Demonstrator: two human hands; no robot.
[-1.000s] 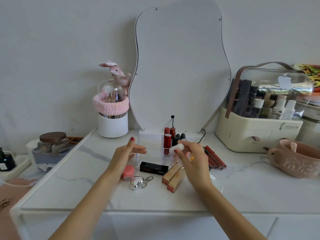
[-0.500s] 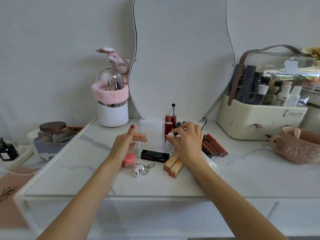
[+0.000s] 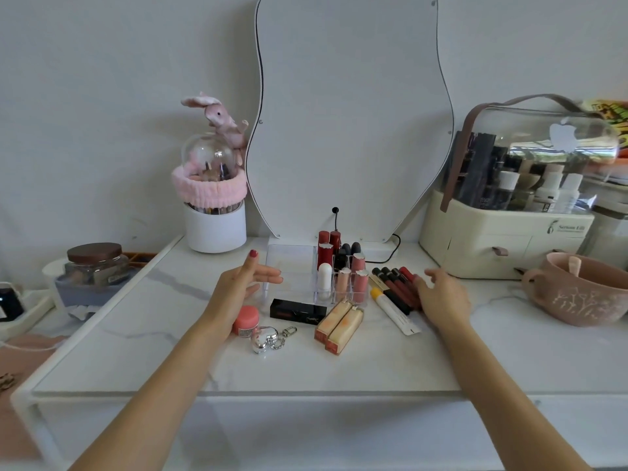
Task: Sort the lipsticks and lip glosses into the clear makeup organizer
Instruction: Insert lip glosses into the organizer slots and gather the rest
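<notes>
Nearest, low in the centre of the frame, two peach-and-cream square lipstick tubes (image 3: pixel 339 326) lie side by side on the white marble-patterned tabletop (image 3: pixel 509 362), their print too small to read, with a black rectangular lipstick box (image 3: pixel 298 311) carrying a gold YSL-style monogram just behind. The left hand (image 3: pixel 238 290) hovers with fingers spread and holds nothing, beside the clear acrylic makeup organizer (image 3: pixel 289 266). The right hand (image 3: pixel 441 297), fingers loose and empty, touches the row of dark red lip gloss tubes (image 3: pixel 396 287). Judging by this, the next pick is under way: pinch one gloss, stand it upright in a free cell. Far right, a cream cosmetics case (image 3: pixel 503 239) reads roughly "Serum Life".
</notes>
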